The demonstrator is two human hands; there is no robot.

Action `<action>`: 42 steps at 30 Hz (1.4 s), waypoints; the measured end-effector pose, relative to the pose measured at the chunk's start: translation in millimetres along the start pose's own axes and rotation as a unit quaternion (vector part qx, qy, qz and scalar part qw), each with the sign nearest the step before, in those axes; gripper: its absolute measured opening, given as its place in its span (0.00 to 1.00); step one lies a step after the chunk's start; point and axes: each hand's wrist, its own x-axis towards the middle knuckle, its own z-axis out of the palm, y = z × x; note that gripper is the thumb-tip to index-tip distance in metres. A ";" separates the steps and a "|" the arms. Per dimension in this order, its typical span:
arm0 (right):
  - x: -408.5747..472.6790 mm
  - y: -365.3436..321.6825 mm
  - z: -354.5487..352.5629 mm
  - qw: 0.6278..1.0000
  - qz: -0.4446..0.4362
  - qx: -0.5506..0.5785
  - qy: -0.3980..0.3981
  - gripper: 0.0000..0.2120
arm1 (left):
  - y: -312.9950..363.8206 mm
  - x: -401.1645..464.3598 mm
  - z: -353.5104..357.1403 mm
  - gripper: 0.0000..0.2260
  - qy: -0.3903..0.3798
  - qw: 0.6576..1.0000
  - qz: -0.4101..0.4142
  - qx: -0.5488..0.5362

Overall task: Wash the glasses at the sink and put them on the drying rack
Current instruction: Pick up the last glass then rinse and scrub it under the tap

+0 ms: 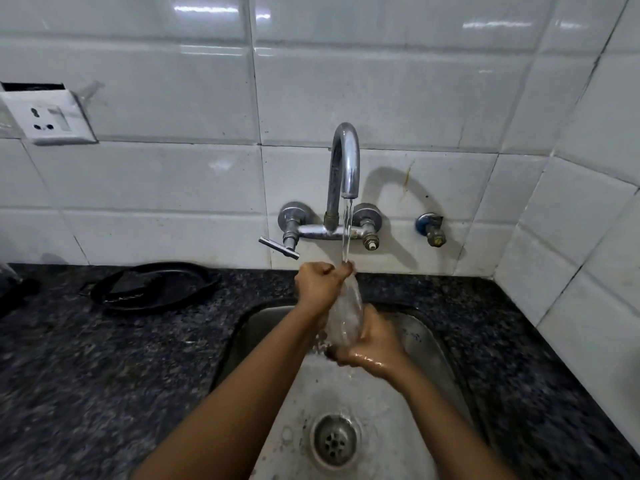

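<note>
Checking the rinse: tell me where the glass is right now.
In the head view, the glass is centre frame above the sink, gripped by the left hand and the right hand, under the tap's stream.

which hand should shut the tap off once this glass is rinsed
Left, probably. The left hand grips the top of the glass just below the tap lever, which juts out on that side. The right hand holds the glass's lower end, farther from the lever.
</note>
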 end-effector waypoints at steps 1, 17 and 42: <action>-0.2 2.3 -6.8 0.984 0.019 0.160 -0.074 0.26 | -2.6 -0.4 -5.4 0.20 -0.041 0.998 -0.008 -0.054; -8.1 7.6 -14.7 0.932 0.060 0.334 -0.128 0.15 | -0.5 -3.9 -16.4 0.14 -0.116 0.976 -0.053 -0.175; 41.6 -1.9 -44.0 0.922 -0.236 -0.287 0.109 0.33 | 46.6 -24.6 -24.0 0.29 -0.346 0.386 0.260 0.815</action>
